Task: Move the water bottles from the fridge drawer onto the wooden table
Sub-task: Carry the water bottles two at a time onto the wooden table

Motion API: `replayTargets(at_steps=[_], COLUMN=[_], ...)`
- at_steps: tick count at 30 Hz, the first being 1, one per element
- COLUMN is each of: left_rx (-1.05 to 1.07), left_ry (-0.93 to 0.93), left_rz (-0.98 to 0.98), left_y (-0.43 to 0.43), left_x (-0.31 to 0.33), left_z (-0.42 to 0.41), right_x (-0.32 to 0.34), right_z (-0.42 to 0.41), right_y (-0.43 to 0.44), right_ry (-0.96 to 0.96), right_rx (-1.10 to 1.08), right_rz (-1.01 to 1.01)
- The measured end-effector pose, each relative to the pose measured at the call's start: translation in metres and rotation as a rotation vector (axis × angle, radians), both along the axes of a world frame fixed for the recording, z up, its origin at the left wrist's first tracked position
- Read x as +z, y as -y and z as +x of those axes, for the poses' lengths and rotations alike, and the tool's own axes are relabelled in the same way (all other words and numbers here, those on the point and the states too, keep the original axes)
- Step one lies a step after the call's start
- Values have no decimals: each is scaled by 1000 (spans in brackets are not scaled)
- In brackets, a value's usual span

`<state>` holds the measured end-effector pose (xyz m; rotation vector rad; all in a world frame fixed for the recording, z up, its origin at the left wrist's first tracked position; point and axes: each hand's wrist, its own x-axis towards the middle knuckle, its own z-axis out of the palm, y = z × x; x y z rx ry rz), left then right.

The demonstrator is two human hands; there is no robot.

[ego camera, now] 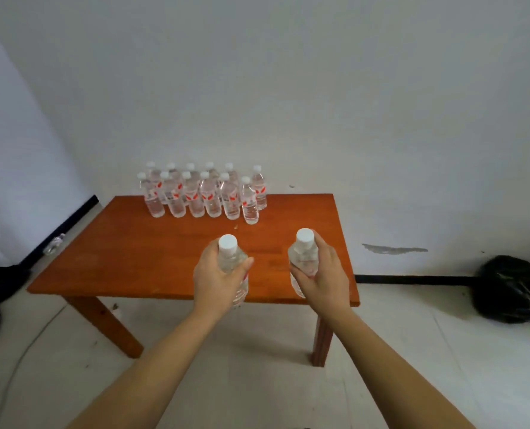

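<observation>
My left hand (217, 280) grips a clear water bottle (231, 258) with a white cap, held upright over the near edge of the wooden table (139, 252). My right hand (325, 274) grips a second water bottle (304, 252) the same way, a little to the right. Several more water bottles (201, 193) with red-and-white labels stand in two rows at the table's far edge against the wall. The fridge drawer is out of view.
A black bag (514, 289) lies on the floor to the right of the table. One loose bottle (54, 243) lies on the floor at the left by a dark skirting strip. A cable (19, 360) curves over the floor at the near left.
</observation>
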<state>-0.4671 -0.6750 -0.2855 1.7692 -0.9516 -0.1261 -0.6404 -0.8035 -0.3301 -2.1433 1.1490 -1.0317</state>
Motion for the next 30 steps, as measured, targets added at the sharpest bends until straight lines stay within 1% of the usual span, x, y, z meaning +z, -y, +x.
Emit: replayTargets(at_steps=[3, 7, 12, 16, 21, 24, 27, 30], left_rx=[33, 103, 191, 237, 208, 175, 129, 83], left_ry=[5, -11, -63, -93, -128, -176, -177, -177], left_rz=[27, -4, 12, 38, 95, 148, 188, 229], left_y=[38, 81, 116, 144, 181, 197, 207, 219], left_x=[5, 11, 3, -14, -48, -67, -84, -97], left_z=[37, 88, 157, 223, 326, 395, 458, 512], right_x=[1, 9, 5, -11, -37, -48, -55, -63], right_z=[45, 106, 178, 240, 339, 404, 465, 514], right_y=[51, 113, 156, 179, 196, 200, 201, 204], right_ry=[6, -16, -70, -104, -153, -159, -201, -233], right_rx=[60, 112, 186, 240, 214, 186, 174, 139], right_rz=[32, 28, 17, 6, 56, 123, 175, 274])
